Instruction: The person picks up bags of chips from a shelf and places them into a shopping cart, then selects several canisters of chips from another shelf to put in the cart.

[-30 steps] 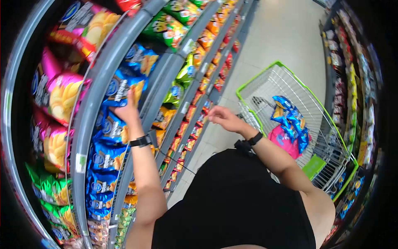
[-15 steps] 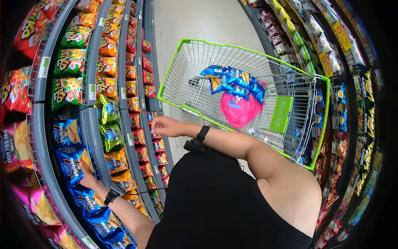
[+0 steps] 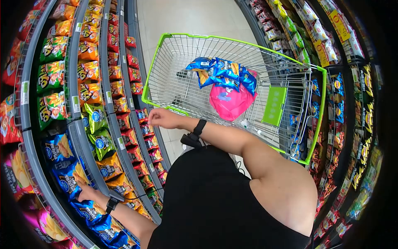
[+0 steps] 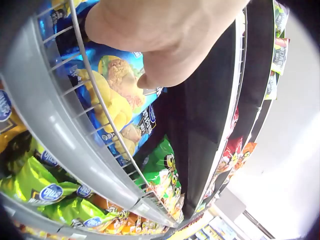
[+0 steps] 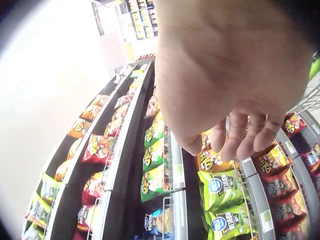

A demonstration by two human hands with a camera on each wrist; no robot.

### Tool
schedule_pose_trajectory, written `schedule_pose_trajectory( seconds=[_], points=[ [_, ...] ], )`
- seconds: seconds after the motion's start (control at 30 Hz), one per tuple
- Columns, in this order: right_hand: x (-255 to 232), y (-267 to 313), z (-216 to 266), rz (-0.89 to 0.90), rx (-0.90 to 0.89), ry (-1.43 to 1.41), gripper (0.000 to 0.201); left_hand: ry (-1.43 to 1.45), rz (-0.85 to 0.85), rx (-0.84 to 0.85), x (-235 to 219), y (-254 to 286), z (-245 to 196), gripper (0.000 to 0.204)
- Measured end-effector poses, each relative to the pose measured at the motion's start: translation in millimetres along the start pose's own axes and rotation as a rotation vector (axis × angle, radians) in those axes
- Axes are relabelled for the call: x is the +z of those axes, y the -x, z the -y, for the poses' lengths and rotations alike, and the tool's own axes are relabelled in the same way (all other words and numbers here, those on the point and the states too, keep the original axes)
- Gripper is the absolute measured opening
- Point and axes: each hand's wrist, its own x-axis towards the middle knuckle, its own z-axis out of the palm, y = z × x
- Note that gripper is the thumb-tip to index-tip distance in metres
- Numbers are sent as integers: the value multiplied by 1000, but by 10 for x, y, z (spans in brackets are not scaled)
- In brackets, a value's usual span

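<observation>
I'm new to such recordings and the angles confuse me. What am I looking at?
There's no machine here, just a barehanded person beside snack shelves. The wide view comes from a camera on the head, looking down; the two closer views come from cameras on the left and right wrists. The left hand is at a blue snack bag on a shelf; whether it grips it is unclear. The right hand, fingers loosely curled, holds nothing. In the cart, blue bags lie partly on a pink item.

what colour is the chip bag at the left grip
The chip bag is mostly blue; it shows best in the head view.
</observation>
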Motion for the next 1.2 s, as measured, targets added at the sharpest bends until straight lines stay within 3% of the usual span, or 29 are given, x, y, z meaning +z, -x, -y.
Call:
schedule_pose_trajectory(
  seconds=[0.07,0.17,0.2,0.3,0.33,0.37,0.4,0.43,0.47,0.53,0.57,0.63,0.67,0.7,0.73,0.77,0.87,0.9,0.93,0.97,1.03,1.1,1.2],
  points=[
    [-238,-70,-138,-67,2,-146,21,-59,-111,129,41,16,-11,91],
    [-695,-80,-213,-195,41,-132,22,-285,-308,445,64,160,-115,97],
    [-882,-94,-256,-257,42,-104,22,-287,-307,474,103,313,-259,93],
    [-1508,-234,-483,-542,97,-116,34,-383,-204,670,265,567,-255,87],
    [-1844,-376,-698,-620,123,-223,44,-131,-72,586,387,814,-295,79],
    [-2146,-479,-910,-699,157,-328,54,-112,41,753,457,941,-254,74],
    [-2326,-451,-901,-794,170,-360,61,-159,121,802,516,1166,-267,68],
    [-2501,-399,-799,-885,179,-386,68,-88,315,642,554,1548,-396,54],
    [-2671,-353,-769,-904,305,-211,61,-45,560,461,597,1770,-348,37],
    [-3279,-228,-1495,-659,54,45,30,-168,808,540,677,2444,-312,7],
    [-3460,-289,-1629,-662,108,-115,34,-76,965,451,701,2667,-6,12],
    [-3831,-404,-1898,-701,212,-441,47,-125,1167,566,640,3081,-13,17],
    [-3640,-384,-1633,-792,202,-492,52,-11,1306,454,645,3226,-124,17],
    [-3860,-390,-1954,-790,199,-506,57,-47,1396,430,596,3305,-144,16],
    [-3796,-349,-1847,-811,298,-399,59,-104,1443,464,578,3275,-189,15],
    [-3855,-326,-2030,-844,264,-328,58,-151,1495,489,581,3219,-222,15],
    [-4398,-284,-2747,-808,143,-208,47,-77,1375,236,581,3051,-136,13],
    [-4456,-264,-2794,-751,89,-268,39,-116,1335,229,592,2963,-75,14],
    [-4492,-295,-2813,-842,93,-228,36,-139,1296,212,594,2905,1,14],
    [-4469,-304,-2727,-943,92,-189,32,-161,1266,194,600,2893,44,15],
    [-3851,-294,-2074,-1117,135,-103,32,-110,1228,230,579,2860,13,15],
    [-3709,-365,-2070,-1130,-40,-110,35,-38,1203,280,556,2883,-82,15],
    [-3421,-354,-1792,-981,2,-33,38,-18,1282,289,533,2922,-76,16]
  ],
)
